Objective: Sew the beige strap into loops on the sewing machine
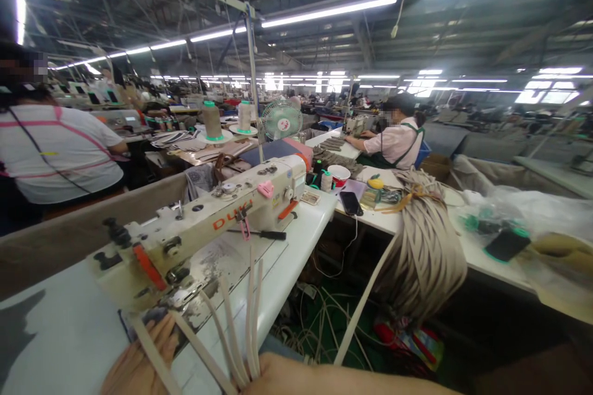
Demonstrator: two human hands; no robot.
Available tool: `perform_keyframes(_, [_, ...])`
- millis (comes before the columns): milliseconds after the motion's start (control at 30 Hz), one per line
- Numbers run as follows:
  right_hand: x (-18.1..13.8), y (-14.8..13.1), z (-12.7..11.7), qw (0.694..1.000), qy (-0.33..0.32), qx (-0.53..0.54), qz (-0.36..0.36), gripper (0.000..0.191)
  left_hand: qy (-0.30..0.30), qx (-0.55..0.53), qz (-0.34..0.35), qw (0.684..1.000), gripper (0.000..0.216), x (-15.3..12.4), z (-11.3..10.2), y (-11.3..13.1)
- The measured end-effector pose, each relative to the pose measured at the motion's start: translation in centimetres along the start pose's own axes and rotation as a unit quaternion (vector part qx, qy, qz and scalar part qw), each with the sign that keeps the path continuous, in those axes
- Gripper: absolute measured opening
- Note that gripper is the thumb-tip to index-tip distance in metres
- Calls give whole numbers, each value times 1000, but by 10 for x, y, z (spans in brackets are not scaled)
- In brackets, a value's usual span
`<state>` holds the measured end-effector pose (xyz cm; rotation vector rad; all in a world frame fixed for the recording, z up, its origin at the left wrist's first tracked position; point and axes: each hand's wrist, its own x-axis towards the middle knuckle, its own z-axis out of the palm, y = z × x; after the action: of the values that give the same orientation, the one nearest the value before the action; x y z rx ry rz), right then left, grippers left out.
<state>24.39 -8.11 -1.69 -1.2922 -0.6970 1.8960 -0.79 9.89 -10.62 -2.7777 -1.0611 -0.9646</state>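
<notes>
My left hand (147,355) lies low on the sewing table, its fingers stretched out and close together beside the needle end of the sewing machine (213,216). A beige fabric strip (151,345) crosses over it, and a small dark piece of cloth lies by the fingertips. At the bottom edge, my right hand (265,373) reaches in from the right, with its fingers mostly hidden. Several beige strips (229,327) converge at this hand and fan upward from it, so it appears closed on them. Their upper ends stand free in front of the machine.
A thick bundle of beige strips (426,253) hangs over the side table's edge, with one strip trailing down. Nearby are a phone (351,203) on a cable, a red-and-white bowl (340,175) and a black thread cone (507,243). A screwdriver (272,235) lies behind the machine. Co-workers sit left and right.
</notes>
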Motion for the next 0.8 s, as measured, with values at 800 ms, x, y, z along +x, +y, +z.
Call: perform_keyframes(800, [-28,-11,18,999,16,45,8,48,-27,13,-180,983,38,46,-65,90])
